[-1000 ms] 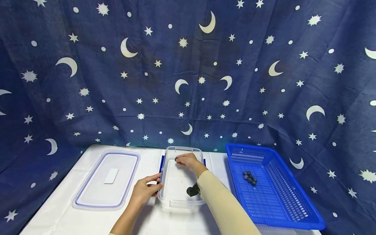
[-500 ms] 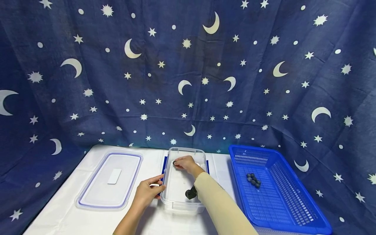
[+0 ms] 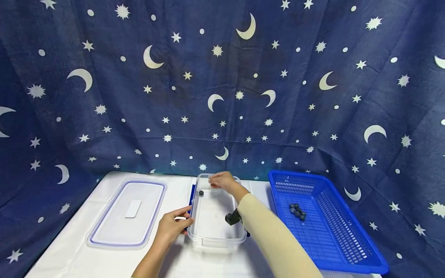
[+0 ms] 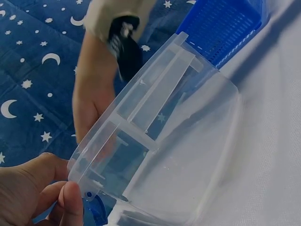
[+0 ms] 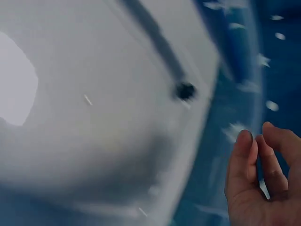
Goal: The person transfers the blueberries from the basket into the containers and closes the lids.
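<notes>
Leftmost on the white-covered desk (image 3: 180, 266), a clear rectangular lid (image 3: 118, 222) with a bluish-purple seal lies flat, a small white label (image 3: 133, 209) near its middle. To its right comes the left hand (image 3: 172, 225), one of two bare hands at work; its thumb and fingers pinch the left edge of a clear plastic box (image 3: 215, 241), next to a blue latch (image 3: 192, 194). The box sits lidless and upright, its long sides running away from the person. Inside, near the far left corner, one dark round ball (image 3: 201, 192) rests on the floor of the box. Just right of it and higher, the right hand (image 3: 224, 182) hovers over the box's far end, released, fingers loosely bent and apart from the ball. Its arm wears a cream sleeve (image 3: 274, 239). Farther right, well apart from the box, stands a large blue mesh basket (image 3: 323, 241) with a small cluster of similar dark balls (image 3: 297, 212) on its floor. Behind everything hangs a navy curtain (image 3: 194, 104) patterned with pale moons and stars.
</notes>
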`<state>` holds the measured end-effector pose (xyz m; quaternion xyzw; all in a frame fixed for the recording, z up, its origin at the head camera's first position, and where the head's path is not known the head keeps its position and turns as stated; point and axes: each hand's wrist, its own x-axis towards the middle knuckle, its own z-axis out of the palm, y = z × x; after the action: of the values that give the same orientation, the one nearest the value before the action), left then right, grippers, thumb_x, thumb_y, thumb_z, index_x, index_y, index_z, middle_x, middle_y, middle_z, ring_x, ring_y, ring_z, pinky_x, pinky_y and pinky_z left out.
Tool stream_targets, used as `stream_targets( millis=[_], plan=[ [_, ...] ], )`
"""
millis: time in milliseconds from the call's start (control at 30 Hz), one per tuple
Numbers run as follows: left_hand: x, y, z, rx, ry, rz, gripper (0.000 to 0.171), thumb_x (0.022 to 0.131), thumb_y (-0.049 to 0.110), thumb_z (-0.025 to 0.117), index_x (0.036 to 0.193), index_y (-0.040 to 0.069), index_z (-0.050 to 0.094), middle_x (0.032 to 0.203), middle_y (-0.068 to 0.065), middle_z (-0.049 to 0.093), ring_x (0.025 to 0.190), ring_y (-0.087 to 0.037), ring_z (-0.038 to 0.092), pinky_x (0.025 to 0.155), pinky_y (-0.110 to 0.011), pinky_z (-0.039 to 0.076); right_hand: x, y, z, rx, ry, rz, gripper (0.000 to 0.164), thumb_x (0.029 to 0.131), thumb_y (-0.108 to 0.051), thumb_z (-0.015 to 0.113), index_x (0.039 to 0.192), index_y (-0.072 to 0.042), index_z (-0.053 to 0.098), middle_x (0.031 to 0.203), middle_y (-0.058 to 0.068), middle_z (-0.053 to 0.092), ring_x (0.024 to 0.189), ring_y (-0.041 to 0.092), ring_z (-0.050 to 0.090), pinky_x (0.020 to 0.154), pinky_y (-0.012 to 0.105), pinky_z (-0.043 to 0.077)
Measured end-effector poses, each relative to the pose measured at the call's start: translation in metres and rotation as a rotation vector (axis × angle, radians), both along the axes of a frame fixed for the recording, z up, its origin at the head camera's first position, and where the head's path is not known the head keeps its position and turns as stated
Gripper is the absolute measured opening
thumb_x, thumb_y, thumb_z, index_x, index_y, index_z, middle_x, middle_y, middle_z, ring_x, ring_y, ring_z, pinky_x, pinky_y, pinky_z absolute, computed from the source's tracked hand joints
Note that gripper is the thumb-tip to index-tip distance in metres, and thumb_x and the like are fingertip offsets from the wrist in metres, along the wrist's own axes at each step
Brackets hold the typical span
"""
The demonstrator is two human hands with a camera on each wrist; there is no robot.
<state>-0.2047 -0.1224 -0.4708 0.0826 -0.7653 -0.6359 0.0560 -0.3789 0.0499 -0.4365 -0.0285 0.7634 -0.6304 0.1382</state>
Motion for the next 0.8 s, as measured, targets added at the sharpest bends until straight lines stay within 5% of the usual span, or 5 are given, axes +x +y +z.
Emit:
stream_targets(
  millis=[233, 367, 567, 800],
  plan=[
    [-0.001, 0.003, 0.0, -0.01, 0.001, -0.017, 0.042, 0.079, 0.005, 0.078, 0.12, 0.004, 0.071, 0.093, -0.006, 0.067, 0.051, -0.012, 0.06, 0.048, -0.027, 0.057, -0.009, 0.067, 0.058, 0.024, 0.093, 0.026, 0.032, 0.091, 0.005, 0.062, 0.121, 0.019, 0.058, 0.096, 0.02, 0.071, 0.07, 0.011, 0.065, 0.094, 0.044, 0.057],
    [-0.001, 0.002, 0.0, -0.031, 0.007, -0.015, 0.042, 0.079, 0.006, 0.078, 0.12, 0.004, 0.07, 0.093, -0.005, 0.068, 0.048, -0.013, 0.059, 0.048, -0.026, 0.056, -0.013, 0.123, 0.072, 0.066, 0.134, -0.031, 0.037, 0.092, 0.002, 0.063, 0.124, 0.018, 0.056, 0.086, 0.004, 0.069, 0.071, 0.009, 0.065, 0.087, 0.036, 0.06],
    [0.002, -0.001, 0.0, -0.033, 0.004, -0.001, 0.042, 0.079, 0.005, 0.078, 0.12, 0.004, 0.071, 0.094, -0.006, 0.068, 0.048, -0.013, 0.059, 0.047, -0.023, 0.054, -0.002, 0.212, 0.066, 0.137, 0.14, -0.112, 0.044, 0.095, -0.003, 0.062, 0.131, 0.019, 0.049, 0.089, -0.001, 0.067, 0.076, 0.006, 0.065, 0.084, 0.029, 0.06],
    [0.001, -0.001, -0.001, 0.01, -0.004, -0.017, 0.043, 0.079, 0.004, 0.078, 0.121, 0.002, 0.069, 0.099, -0.008, 0.067, 0.05, -0.011, 0.058, 0.048, -0.023, 0.055, 0.029, 0.291, 0.034, 0.207, 0.093, -0.226, 0.048, 0.095, -0.005, 0.062, 0.131, 0.022, 0.045, 0.092, 0.0, 0.069, 0.076, 0.003, 0.064, 0.077, 0.024, 0.06]
  ],
)
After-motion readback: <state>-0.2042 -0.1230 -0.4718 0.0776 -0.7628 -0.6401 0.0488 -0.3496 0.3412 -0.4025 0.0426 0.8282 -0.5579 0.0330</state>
